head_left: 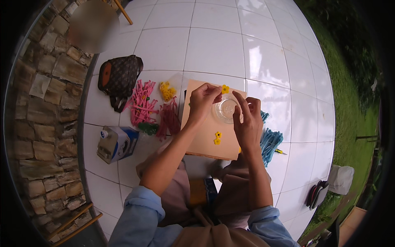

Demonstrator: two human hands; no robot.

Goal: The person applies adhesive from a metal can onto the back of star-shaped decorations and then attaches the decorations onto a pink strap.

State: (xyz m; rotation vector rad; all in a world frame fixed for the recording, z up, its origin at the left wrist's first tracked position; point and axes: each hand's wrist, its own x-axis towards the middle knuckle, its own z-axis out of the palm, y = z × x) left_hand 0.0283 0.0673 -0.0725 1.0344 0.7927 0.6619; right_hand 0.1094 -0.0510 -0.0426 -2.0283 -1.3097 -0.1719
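Currently left hand [201, 100] pinches yellow flower [225, 89] between fingertips; right hand [249, 122] half open, nothing visibly held, by clear dish [226, 108]. Blue label [128, 143] on tin [108, 149] too small to read.

- The left hand [202, 101] pinches a yellow flower [225, 89].
- The right hand [249, 123], fingers parted, is beside a clear dish [224, 110].
- Two more flowers [217, 141] lie on a tan board [201, 140].

On the board [199, 142] sit a dish [226, 109] and flower pieces [217, 141]. Left of the board lie a stem pile [143, 105], a bag [121, 75] and a can [117, 144]; right of it, a stem bundle [270, 144].
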